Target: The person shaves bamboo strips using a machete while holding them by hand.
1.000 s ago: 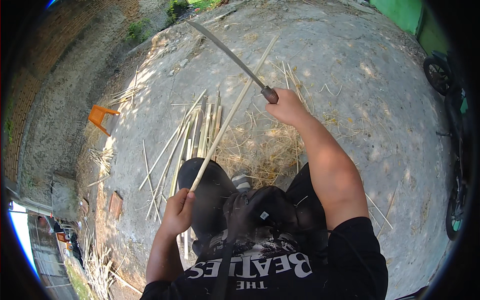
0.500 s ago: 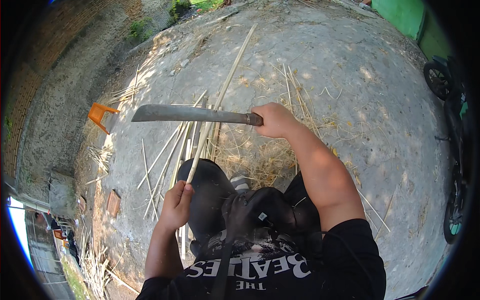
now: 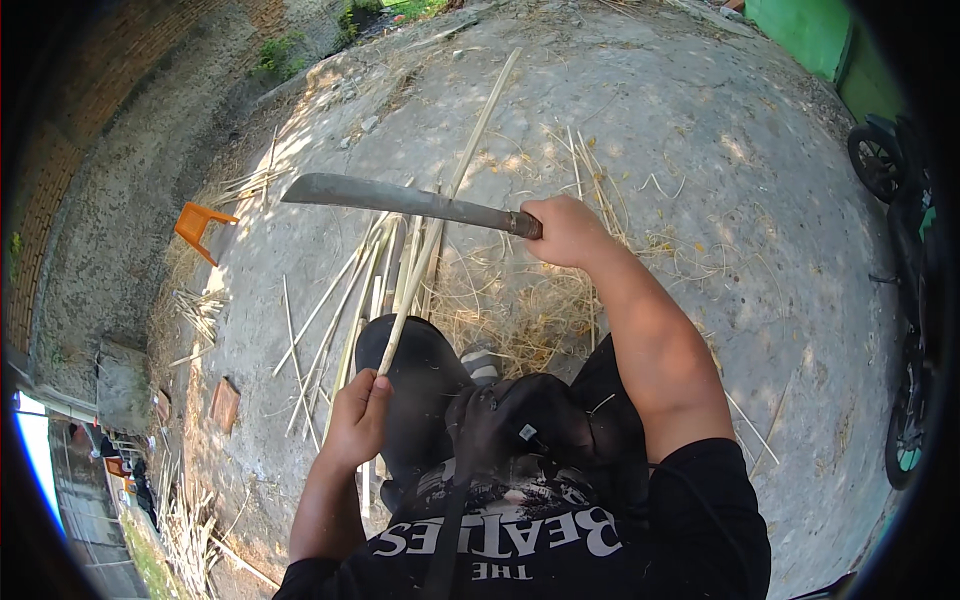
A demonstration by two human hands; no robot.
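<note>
My left hand (image 3: 358, 415) is closed round the near end of a long pale bamboo strip (image 3: 478, 130), thumb lying along it. The strip slants away from me, over my left knee, toward the far ground. In my right hand (image 3: 568, 232) is the handle of a machete (image 3: 400, 202). Its long grey blade points left and crosses over the strip; whether the two touch I cannot tell. Beneath them several cut bamboo strips (image 3: 335, 310) lie fanned out beside my left leg.
Thin curled shavings (image 3: 520, 315) cover the concrete ahead of my feet. An orange plastic stool (image 3: 203, 232) stands at the left, near a brick (image 3: 225, 405) and a pile of split bamboo (image 3: 190, 535). A motorcycle (image 3: 905, 290) is parked along the right edge.
The machete and my right hand have shifted slightly right, and the blade's tip has risen. The far part of the strip has moved a little right; my left hand keeps its hold.
</note>
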